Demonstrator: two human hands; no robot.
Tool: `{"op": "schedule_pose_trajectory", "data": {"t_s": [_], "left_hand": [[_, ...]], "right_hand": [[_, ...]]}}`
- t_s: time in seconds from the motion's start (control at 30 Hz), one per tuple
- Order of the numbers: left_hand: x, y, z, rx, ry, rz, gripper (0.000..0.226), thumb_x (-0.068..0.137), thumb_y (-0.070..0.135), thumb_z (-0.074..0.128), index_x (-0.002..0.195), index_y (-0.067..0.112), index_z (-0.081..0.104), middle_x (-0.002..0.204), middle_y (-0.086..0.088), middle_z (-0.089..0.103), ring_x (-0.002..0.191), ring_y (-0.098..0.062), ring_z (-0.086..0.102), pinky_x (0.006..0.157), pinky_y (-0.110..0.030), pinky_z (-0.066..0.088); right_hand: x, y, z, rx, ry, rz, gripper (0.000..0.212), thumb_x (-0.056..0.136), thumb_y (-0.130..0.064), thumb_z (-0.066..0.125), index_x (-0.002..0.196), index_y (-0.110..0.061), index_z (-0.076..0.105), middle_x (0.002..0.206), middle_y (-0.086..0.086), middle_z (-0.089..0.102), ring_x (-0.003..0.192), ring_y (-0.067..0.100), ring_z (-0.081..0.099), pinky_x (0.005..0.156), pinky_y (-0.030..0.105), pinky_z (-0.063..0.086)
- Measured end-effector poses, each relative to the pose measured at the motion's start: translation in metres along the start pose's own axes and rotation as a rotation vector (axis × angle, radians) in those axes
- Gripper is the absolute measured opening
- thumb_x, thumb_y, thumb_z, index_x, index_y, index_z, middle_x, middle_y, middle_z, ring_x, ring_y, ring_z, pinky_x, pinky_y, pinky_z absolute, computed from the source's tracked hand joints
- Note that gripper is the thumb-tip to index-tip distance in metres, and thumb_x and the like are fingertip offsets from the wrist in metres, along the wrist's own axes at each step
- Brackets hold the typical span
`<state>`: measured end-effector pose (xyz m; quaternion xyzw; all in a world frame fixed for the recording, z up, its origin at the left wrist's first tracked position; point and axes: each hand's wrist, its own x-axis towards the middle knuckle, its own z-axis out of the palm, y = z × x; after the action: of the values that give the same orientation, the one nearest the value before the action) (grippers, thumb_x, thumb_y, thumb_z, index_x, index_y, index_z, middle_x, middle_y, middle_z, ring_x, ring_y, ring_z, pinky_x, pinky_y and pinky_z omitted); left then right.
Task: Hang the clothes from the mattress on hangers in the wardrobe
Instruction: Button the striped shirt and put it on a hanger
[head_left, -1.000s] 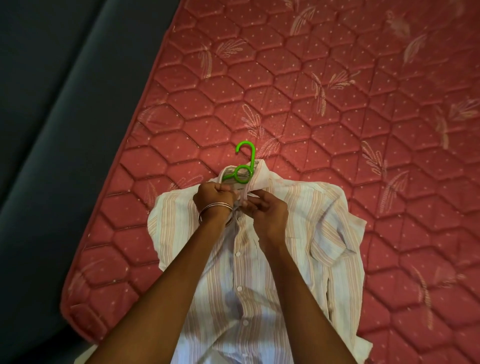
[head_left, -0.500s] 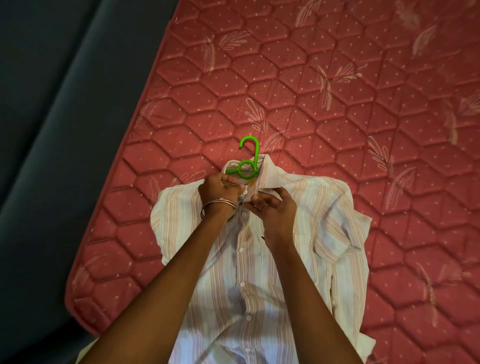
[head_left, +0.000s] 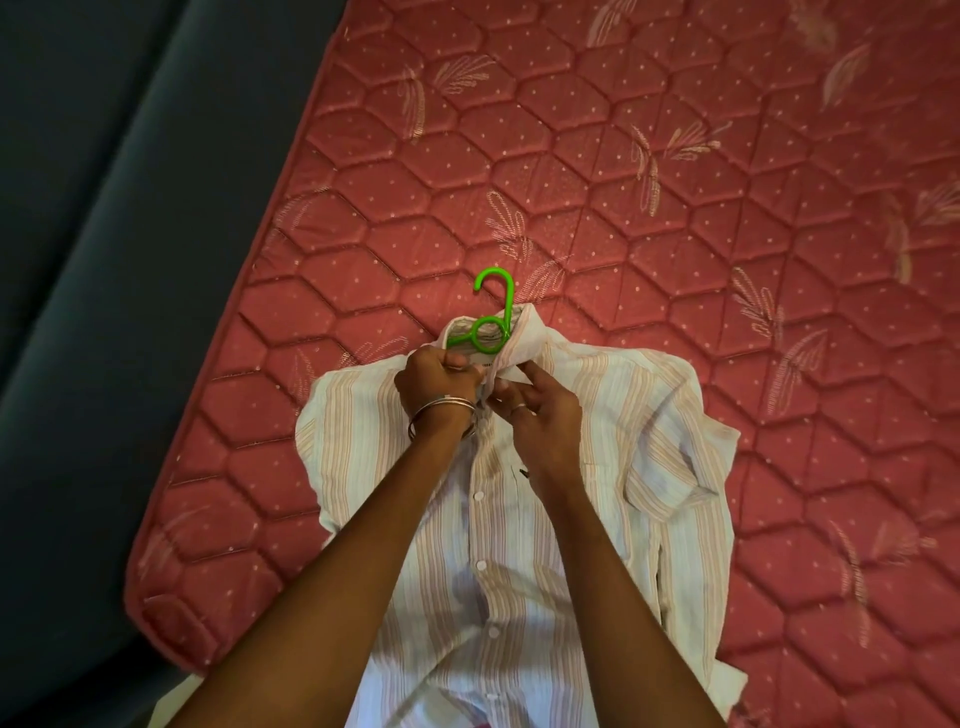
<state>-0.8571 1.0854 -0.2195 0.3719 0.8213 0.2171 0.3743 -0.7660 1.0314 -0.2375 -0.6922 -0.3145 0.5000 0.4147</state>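
A white shirt (head_left: 613, 415) with pale orange stripes lies front-up on the red quilted mattress (head_left: 675, 182), its buttoned placket running toward me. A green plastic hanger (head_left: 491, 322) sits inside the collar, with its hook and ring sticking out above the neck; the hanger's arms are hidden under the fabric. My left hand (head_left: 436, 382), with bangles on the wrist, grips the left side of the collar. My right hand (head_left: 540, 410) pinches the right side of the collar at the top button. Both hands meet at the neck opening.
The mattress's corner (head_left: 171, 608) lies at the lower left, with dark grey floor (head_left: 104, 312) beyond its left edge. A folded sleeve (head_left: 670, 483) lies on the shirt's right side. Bare mattress stretches above and to the right.
Both hands have stayed at the collar, with small finger shifts around the top button. The view has shifted slightly.
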Motion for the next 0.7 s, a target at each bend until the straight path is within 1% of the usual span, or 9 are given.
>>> {"op": "schedule_pose_trajectory", "data": {"t_s": [0.07, 0.13, 0.23, 0.3, 0.37, 0.43, 0.57, 0.63, 0.7], "left_hand": [[0.000, -0.002, 0.000, 0.003, -0.001, 0.004, 0.017, 0.066, 0.015, 0.082, 0.075, 0.010, 0.069, 0.088, -0.011, 0.073, 0.090, -0.033, 0.066, 0.084, -0.038, 0.052], [-0.001, -0.003, 0.000, 0.012, -0.015, 0.019, 0.018, 0.067, 0.014, 0.082, 0.076, 0.009, 0.068, 0.089, -0.010, 0.072, 0.090, -0.031, 0.066, 0.085, -0.035, 0.051], [0.001, -0.005, -0.003, 0.022, -0.047, 0.031, 0.019, 0.069, 0.016, 0.082, 0.080, 0.006, 0.069, 0.091, -0.011, 0.072, 0.089, -0.029, 0.066, 0.083, -0.030, 0.049], [0.006, -0.006, -0.003, 0.057, -0.071, 0.037, 0.019, 0.070, 0.017, 0.081, 0.081, 0.008, 0.068, 0.091, -0.011, 0.071, 0.090, -0.028, 0.065, 0.081, -0.030, 0.049], [0.010, -0.007, -0.003, 0.086, -0.097, 0.045, 0.023, 0.070, 0.017, 0.081, 0.081, 0.014, 0.061, 0.090, -0.011, 0.069, 0.089, -0.029, 0.064, 0.079, -0.032, 0.049], [0.013, -0.010, -0.002, 0.102, -0.119, 0.062, 0.030, 0.070, 0.017, 0.081, 0.082, 0.015, 0.053, 0.088, -0.011, 0.067, 0.086, -0.028, 0.063, 0.076, -0.031, 0.048], [0.016, -0.015, 0.000, 0.098, -0.166, 0.082, 0.033, 0.072, 0.014, 0.080, 0.072, 0.020, 0.047, 0.081, -0.008, 0.064, 0.086, -0.029, 0.065, 0.076, -0.031, 0.049], [0.018, -0.016, 0.000, 0.136, -0.172, 0.086, 0.025, 0.072, 0.015, 0.080, 0.076, 0.018, 0.056, 0.089, -0.010, 0.068, 0.091, -0.031, 0.064, 0.080, -0.034, 0.052], [0.019, -0.014, 0.001, 0.150, -0.176, 0.081, 0.021, 0.072, 0.014, 0.080, 0.088, 0.011, 0.067, 0.100, -0.012, 0.069, 0.095, -0.031, 0.064, 0.084, -0.037, 0.053]], "right_hand": [[0.004, -0.001, -0.006, 0.167, -0.067, 0.060, 0.034, 0.086, -0.001, 0.061, 0.121, -0.004, 0.061, 0.091, 0.017, 0.073, 0.095, 0.031, 0.070, 0.087, 0.047, 0.055], [0.009, -0.002, -0.010, 0.220, -0.082, 0.106, 0.029, 0.081, 0.013, 0.062, 0.109, 0.005, 0.062, 0.088, 0.022, 0.072, 0.090, 0.037, 0.069, 0.084, 0.053, 0.055], [0.016, -0.001, -0.005, 0.130, -0.063, 0.092, 0.026, 0.072, 0.011, 0.069, 0.096, 0.002, 0.065, 0.082, 0.019, 0.072, 0.082, 0.040, 0.070, 0.076, 0.059, 0.056], [0.019, 0.003, 0.001, 0.068, -0.030, 0.070, 0.022, 0.070, 0.006, 0.071, 0.089, -0.004, 0.067, 0.077, 0.013, 0.073, 0.078, 0.036, 0.071, 0.072, 0.058, 0.057], [0.020, 0.007, 0.005, -0.022, 0.023, 0.032, 0.017, 0.070, 0.001, 0.073, 0.084, -0.006, 0.068, 0.072, 0.005, 0.074, 0.072, 0.025, 0.072, 0.071, 0.051, 0.058], [0.021, 0.008, 0.008, -0.116, 0.046, 0.003, 0.017, 0.070, -0.002, 0.076, 0.085, -0.005, 0.069, 0.072, 0.002, 0.074, 0.070, 0.016, 0.071, 0.073, 0.043, 0.058], [0.021, 0.007, 0.010, -0.235, 0.064, -0.045, 0.022, 0.069, -0.007, 0.080, 0.088, -0.004, 0.070, 0.075, 0.001, 0.074, 0.070, 0.010, 0.069, 0.073, 0.029, 0.056], [0.021, 0.005, 0.013, -0.285, 0.065, -0.070, 0.023, 0.070, -0.006, 0.079, 0.090, -0.004, 0.069, 0.073, 0.000, 0.073, 0.065, 0.007, 0.066, 0.069, 0.017, 0.050], [0.019, 0.005, 0.016, -0.333, 0.066, -0.106, 0.026, 0.071, -0.003, 0.076, 0.095, -0.006, 0.067, 0.068, -0.004, 0.068, 0.059, 0.003, 0.060, 0.062, 0.002, 0.039]]}}
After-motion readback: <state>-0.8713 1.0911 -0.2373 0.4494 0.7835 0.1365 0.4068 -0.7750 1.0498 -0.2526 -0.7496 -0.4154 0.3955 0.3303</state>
